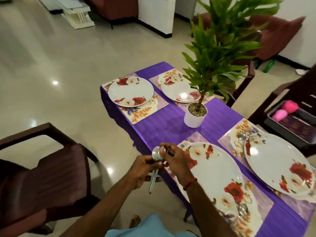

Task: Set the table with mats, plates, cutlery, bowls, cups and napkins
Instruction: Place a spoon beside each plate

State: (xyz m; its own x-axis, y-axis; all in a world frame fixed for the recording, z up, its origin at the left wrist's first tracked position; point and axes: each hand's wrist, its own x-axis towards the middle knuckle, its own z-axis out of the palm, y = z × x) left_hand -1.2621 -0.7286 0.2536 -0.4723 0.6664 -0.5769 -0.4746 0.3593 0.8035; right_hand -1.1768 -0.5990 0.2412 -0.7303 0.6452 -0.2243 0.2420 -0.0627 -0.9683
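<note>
The spoons (158, 155) are bunched just off the desk's (171, 129) near-left edge, left of the nearest plate (213, 168). The left hand (142, 170) is wrapped around their handles, bowls up. The right hand (172, 159) pinches one spoon's bowl with fingertips. Beyond that plate stands the potted plant (195, 115); two more plates lie past it and a fourth to its right, each on a floral mat (142, 113).

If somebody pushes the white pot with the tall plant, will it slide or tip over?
The white pot is small, while the plant rises tall and leafy above it, so it is probably top-heavy and may tip if pushed high. It stands on the smooth purple tablecloth, so a low push would likely slide it.
</note>
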